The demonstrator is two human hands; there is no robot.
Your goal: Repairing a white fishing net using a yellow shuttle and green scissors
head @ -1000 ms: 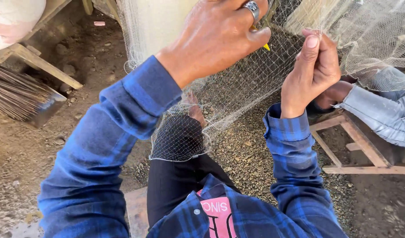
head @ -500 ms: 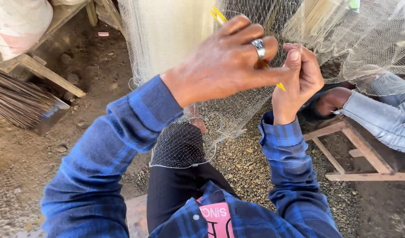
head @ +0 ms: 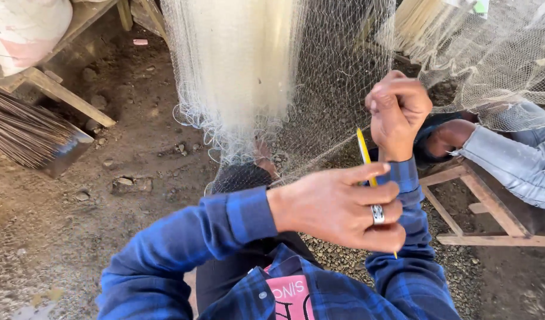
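Observation:
A pale fishing net (head: 237, 65) hangs in front of me and drapes over my knee. My left hand (head: 343, 207), wearing a ring, is closed around a thin yellow netting needle (head: 363, 152) low in front of my chest. My right hand (head: 398, 109) is raised above it, fingers pinched on the net's mesh. Both of my sleeves are blue plaid.
Another person's hand (head: 447, 137) and grey sleeve (head: 515, 163) rest at the right over a wooden frame (head: 491, 207). A bundle of broom sticks (head: 23, 133) lies at the left, a white sack (head: 23, 26) above it. The ground is dirt and gravel.
My left hand has dropped from up at the net down toward my chest, drawing the yellow needle with it. My right hand stays up, pinching the mesh.

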